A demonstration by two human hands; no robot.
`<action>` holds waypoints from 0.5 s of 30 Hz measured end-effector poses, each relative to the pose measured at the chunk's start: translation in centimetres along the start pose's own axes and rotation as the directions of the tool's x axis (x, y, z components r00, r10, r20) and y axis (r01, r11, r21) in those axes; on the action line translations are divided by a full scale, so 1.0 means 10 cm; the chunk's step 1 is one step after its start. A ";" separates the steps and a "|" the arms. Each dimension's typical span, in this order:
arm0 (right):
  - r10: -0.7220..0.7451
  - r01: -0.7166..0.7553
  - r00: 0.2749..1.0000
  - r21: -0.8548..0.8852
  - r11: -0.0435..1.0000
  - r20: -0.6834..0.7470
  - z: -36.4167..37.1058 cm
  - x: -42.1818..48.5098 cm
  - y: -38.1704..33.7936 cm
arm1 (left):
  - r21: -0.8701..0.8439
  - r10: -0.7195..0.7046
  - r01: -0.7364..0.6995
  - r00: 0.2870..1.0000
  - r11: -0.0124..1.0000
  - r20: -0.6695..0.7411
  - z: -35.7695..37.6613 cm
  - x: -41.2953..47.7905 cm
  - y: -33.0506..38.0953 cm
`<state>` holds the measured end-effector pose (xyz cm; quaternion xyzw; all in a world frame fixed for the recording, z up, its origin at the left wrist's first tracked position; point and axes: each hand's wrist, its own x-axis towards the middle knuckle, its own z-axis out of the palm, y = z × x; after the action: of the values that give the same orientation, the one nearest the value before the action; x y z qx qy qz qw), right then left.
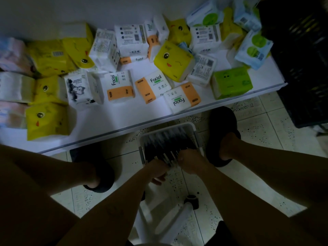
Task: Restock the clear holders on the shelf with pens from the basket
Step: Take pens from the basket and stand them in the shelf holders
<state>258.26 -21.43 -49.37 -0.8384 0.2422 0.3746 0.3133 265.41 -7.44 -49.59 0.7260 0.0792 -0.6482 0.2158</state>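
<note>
The pens (165,142) lie side by side in the white basket (192,127) below the shelf's (124,118) front edge, their long axes running from near rim to far rim; blur hides which end is the tip. The left hand (158,172) and right hand (191,161) are each curled round pen ends at the near rim. Light, stiff and slick, a bundle would probably fan out, so a mid-barrel grip looks safer.

From the grip where the left hand (158,172) and right hand (190,161) hold the pens (170,144), bare floor tiles (127,162) are open sideways up to the left slipper (99,174) and the right slipper (221,125), the shelf (124,119) crowded with tissue packs (120,87) closes just past the basket (192,129), and a wheeled white leg (184,212) stands nearer.
</note>
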 end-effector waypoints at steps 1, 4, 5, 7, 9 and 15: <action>-0.010 0.010 1.000 -0.016 1.000 0.006 0.01 0.00 0.00 | 0.011 0.001 -0.001 1.000 1.000 0.013 0.02 0.01 0.01; -0.080 0.083 0.996 -0.119 0.989 0.031 0.04 -0.01 0.00 | 0.050 -0.001 -0.001 0.999 0.999 0.033 0.08 0.01 0.05; -0.094 0.100 0.995 -0.166 0.981 0.043 0.05 0.01 0.01 | 0.050 0.004 -0.004 1.000 0.999 0.019 0.10 0.01 0.05; -0.103 0.114 0.993 -0.255 0.960 0.058 0.07 0.02 0.00 | 0.040 0.021 -0.020 0.999 0.999 -0.030 0.13 0.01 0.03; -0.087 0.102 0.994 -0.315 0.944 0.062 0.09 0.03 -0.03 | 0.065 0.039 -0.033 0.995 0.997 -0.095 0.11 0.01 -0.03; -0.037 0.031 0.999 -0.430 0.902 -0.004 0.13 0.04 -0.16 | 0.008 0.048 -0.047 0.990 0.999 -0.130 -0.09 -0.14 -0.06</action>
<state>258.92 -19.52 -49.86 -0.8932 0.1408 0.4080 0.1257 265.75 -6.29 -48.26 0.7689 0.0740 -0.5943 0.2238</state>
